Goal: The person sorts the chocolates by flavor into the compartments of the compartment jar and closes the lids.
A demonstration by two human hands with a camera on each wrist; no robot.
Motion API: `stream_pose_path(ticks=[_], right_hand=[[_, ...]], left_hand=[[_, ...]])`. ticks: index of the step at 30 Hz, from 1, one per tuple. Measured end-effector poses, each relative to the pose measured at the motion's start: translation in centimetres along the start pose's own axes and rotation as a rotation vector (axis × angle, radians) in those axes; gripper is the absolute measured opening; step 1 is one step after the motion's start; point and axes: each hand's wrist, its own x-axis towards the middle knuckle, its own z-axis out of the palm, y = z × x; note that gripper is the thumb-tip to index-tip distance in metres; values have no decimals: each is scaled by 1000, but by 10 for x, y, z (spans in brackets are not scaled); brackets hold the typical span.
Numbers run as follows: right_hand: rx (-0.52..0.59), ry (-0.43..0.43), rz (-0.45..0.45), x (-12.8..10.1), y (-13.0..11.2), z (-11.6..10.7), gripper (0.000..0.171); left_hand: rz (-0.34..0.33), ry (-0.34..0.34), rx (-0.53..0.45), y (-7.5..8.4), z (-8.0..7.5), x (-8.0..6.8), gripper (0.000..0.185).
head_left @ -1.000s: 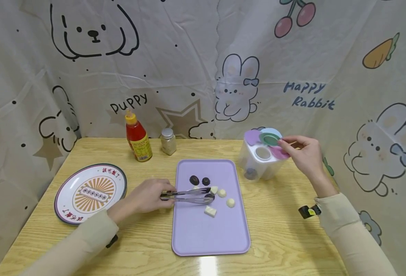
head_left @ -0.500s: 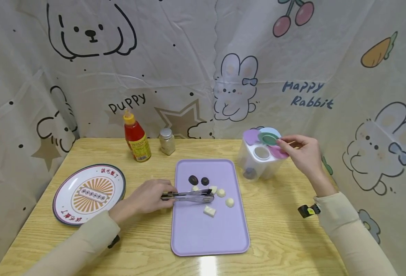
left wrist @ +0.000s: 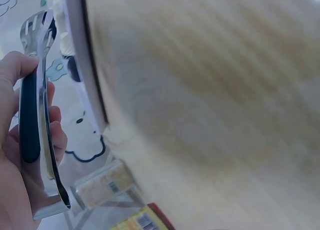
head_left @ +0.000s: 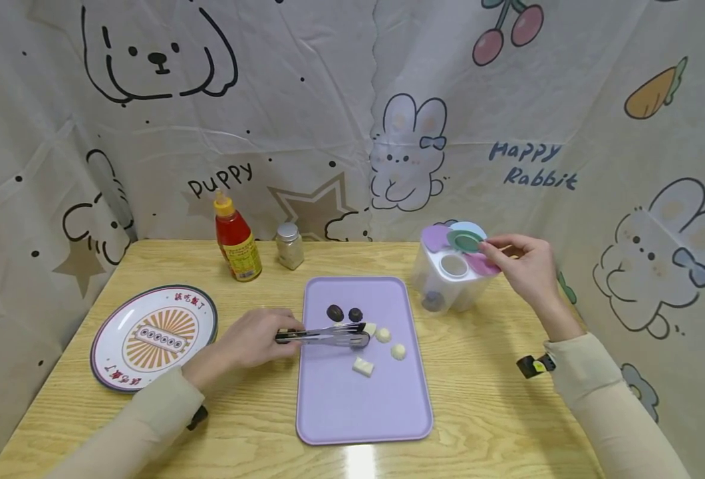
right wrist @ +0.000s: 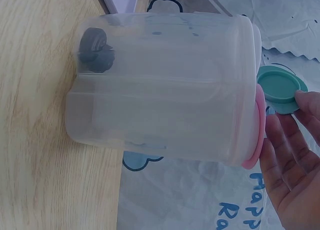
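My left hand (head_left: pixel 259 338) grips a pair of metal tongs (head_left: pixel 328 335) with dark handles, held level over the purple tray (head_left: pixel 364 412). Close by the slotted tong tips on that tray are dark chocolate-like pieces (head_left: pixel 335 313) and several white pieces (head_left: pixel 398 351), one partly hidden behind the tongs. My right hand (head_left: pixel 523 266) pinches the raised green round lid (right wrist: pixel 280 86) of a clear container (right wrist: pixel 165 84) between thumb and fingers. Below that lid the container's round opening (head_left: pixel 454 266) is uncovered. Dark round pieces (right wrist: pixel 96 49) lie inside at the bottom.
A patterned white plate (head_left: pixel 155 336) lies at the left, beside my left forearm. Toward the back stand a red sauce bottle (head_left: pixel 237 243) with a yellow cap and a small glass jar (head_left: pixel 289 246). A printed cloth (head_left: pixel 304 120) hangs behind the wooden table (head_left: pixel 478 399).
The tong tips have come closer together over the tray. My right hand keeps the green lid up in nearly the same spot.
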Motion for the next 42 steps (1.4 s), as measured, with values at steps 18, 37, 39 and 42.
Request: stream_pose_path(ticks=[18,37,39,42], right_hand=[[-4,6,19,1,0,-3,37],[5,-3,-4,1,0,0,37],[-4,0,-6,1,0,0,38],[-10,1,-4,1,0,0,38]], left_hand=[[40,115,-18,17,-28,47,23],[136,125,0,60,-55,127,27],[146,132,-2,65,-58,135,27],[161,130,15,70,-60,147,27]])
